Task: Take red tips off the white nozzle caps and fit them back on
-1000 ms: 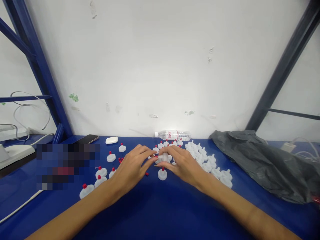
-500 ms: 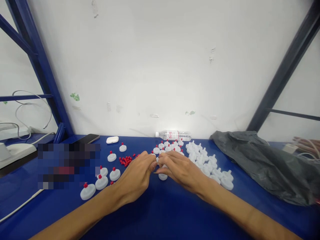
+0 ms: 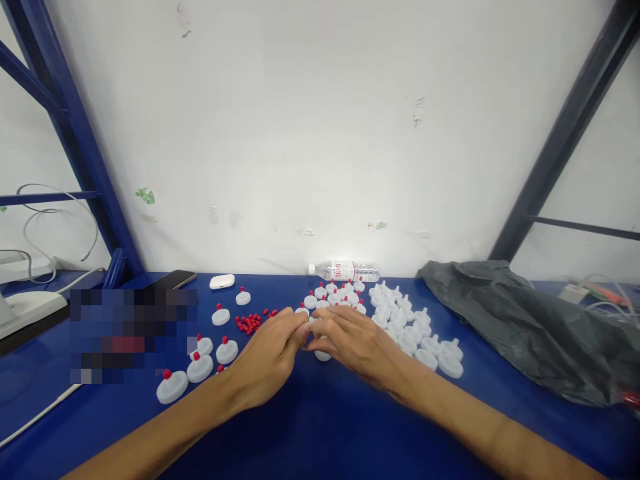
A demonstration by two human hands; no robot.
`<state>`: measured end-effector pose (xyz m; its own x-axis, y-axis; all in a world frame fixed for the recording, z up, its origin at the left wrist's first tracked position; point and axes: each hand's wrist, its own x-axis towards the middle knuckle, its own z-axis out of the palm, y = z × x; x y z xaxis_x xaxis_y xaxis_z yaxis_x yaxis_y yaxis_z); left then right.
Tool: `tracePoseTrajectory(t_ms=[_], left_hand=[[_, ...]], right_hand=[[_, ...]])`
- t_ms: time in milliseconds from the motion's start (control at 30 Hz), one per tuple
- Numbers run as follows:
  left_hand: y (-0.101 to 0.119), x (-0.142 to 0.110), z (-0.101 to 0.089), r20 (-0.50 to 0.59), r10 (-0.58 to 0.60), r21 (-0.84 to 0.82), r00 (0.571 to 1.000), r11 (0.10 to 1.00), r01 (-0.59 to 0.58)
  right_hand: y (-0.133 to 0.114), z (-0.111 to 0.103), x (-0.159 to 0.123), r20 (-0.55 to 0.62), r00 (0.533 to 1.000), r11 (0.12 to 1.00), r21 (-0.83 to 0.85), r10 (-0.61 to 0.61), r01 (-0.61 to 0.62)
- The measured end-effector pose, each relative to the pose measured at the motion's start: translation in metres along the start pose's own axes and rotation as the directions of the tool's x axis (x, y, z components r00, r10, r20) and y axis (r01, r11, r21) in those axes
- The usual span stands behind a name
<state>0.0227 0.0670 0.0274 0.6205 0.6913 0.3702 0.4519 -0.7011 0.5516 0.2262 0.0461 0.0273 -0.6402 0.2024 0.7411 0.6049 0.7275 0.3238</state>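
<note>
My left hand [image 3: 273, 350] and my right hand [image 3: 353, 340] meet fingertip to fingertip over the middle of the blue table [image 3: 320, 427]. Both have their fingers pinched together; whatever is between them is hidden. Just under my right fingers shows part of a round white spout lid [image 3: 323, 356]; whether it is held or rests on the table I cannot tell. Small red caps [image 3: 249, 324] lie in a loose pile beyond my left hand. White lids with red tips [image 3: 173, 387] stand left of it. To the right of my right hand cluster several white lids without red tips [image 3: 400, 323].
More red-tipped lids [image 3: 334, 297] stand behind my hands. A clear plastic bottle [image 3: 345, 271] lies along the wall. A white case [image 3: 222, 281] and a phone [image 3: 175, 278] are back left; a dark plastic bag [image 3: 520, 327] covers the right side. Blue frame posts [image 3: 90, 133] rise beside the table.
The view has shifted slightly. My hands stay together in nearly the same place, with the fingers slightly repositioned. The lids and red caps have not visibly moved on the table.
</note>
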Motion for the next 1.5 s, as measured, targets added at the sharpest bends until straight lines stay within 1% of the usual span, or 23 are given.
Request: tracePoseTrajectory(t_ms=[67, 133, 200, 233, 300, 400, 467, 533, 600, 700, 800, 867, 967, 1067, 1133, 1200, 1333, 1500], left_hand=[[0.001, 0.002, -0.005, 0.003, -0.022, 0.097, 1.000, 0.995, 0.022], [0.002, 0.004, -0.011, -0.010, -0.032, 0.229, 0.999, 0.973, 0.034], [0.002, 0.006, -0.016, -0.005, -0.031, 0.347, 1.000, 0.937, 0.031], [0.002, 0.006, -0.018, 0.016, -0.029, 0.395, 0.999, 0.918, 0.020], [0.001, 0.005, -0.021, 0.088, -0.025, 0.481, 0.996, 0.876, -0.020], [-0.003, 0.003, -0.020, 0.178, -0.029, 0.585, 0.984, 0.807, -0.083], [-0.007, 0.003, -0.017, 0.205, -0.062, 0.627, 0.977, 0.775, -0.082], [-0.010, 0.002, -0.015, 0.229, -0.088, 0.643, 0.969, 0.761, -0.083], [-0.013, 0.002, -0.012, 0.260, -0.089, 0.647, 0.961, 0.755, -0.105], [-0.013, 0.002, -0.011, 0.303, -0.091, 0.650, 0.949, 0.747, -0.136], [-0.011, 0.002, -0.011, 0.314, -0.106, 0.663, 0.943, 0.736, -0.138], [-0.009, 0.002, -0.011, 0.302, -0.125, 0.681, 0.945, 0.722, -0.123], [-0.009, 0.003, -0.010, 0.283, -0.151, 0.710, 0.947, 0.697, -0.101], [-0.008, 0.005, -0.008, 0.294, -0.165, 0.726, 0.941, 0.679, -0.108], [-0.008, 0.005, -0.007, 0.301, -0.173, 0.731, 0.938, 0.673, -0.111], [-0.007, 0.006, -0.006, 0.299, -0.174, 0.736, 0.938, 0.668, -0.111], [-0.006, 0.006, -0.007, 0.293, -0.157, 0.730, 0.943, 0.673, -0.115], [-0.005, 0.005, -0.007, 0.262, -0.133, 0.727, 0.956, 0.678, -0.105]], right_hand=[[0.006, 0.001, 0.001, 0.054, 0.997, 0.995, 0.075, 0.056, -0.060], [0.018, 0.000, 0.000, 0.117, 0.981, 0.978, 0.124, 0.152, -0.166], [0.035, -0.003, -0.002, 0.144, 0.953, 0.952, 0.110, 0.268, -0.285], [0.045, -0.006, -0.004, 0.138, 0.934, 0.936, 0.086, 0.329, -0.342], [0.066, -0.010, -0.011, 0.126, 0.872, 0.878, 0.009, 0.473, -0.478], [0.092, -0.014, -0.025, 0.144, 0.750, 0.763, -0.142, 0.646, -0.630], [0.104, -0.013, -0.034, 0.196, 0.670, 0.698, -0.228, 0.716, -0.679], [0.112, -0.009, -0.041, 0.256, 0.609, 0.661, -0.277, 0.751, -0.698], [0.117, -0.004, -0.046, 0.314, 0.572, 0.650, -0.283, 0.757, -0.705], [0.120, 0.002, -0.052, 0.380, 0.542, 0.649, -0.261, 0.750, -0.714], [0.119, 0.004, -0.054, 0.417, 0.533, 0.657, -0.253, 0.737, -0.710], [0.118, 0.003, -0.052, 0.411, 0.544, 0.664, -0.249, 0.731, -0.705], [0.114, -0.003, -0.045, 0.399, 0.591, 0.697, -0.213, 0.701, -0.684], [0.109, -0.006, -0.038, 0.450, 0.636, 0.756, -0.155, 0.627, -0.635], [0.106, -0.005, -0.036, 0.487, 0.652, 0.787, -0.132, 0.582, -0.603], [0.105, -0.004, -0.035, 0.501, 0.660, 0.802, -0.129, 0.560, -0.583], [0.106, -0.003, -0.036, 0.494, 0.668, 0.812, -0.154, 0.557, -0.563], [0.109, -0.002, -0.037, 0.500, 0.673, 0.826, -0.185, 0.546, -0.533]])
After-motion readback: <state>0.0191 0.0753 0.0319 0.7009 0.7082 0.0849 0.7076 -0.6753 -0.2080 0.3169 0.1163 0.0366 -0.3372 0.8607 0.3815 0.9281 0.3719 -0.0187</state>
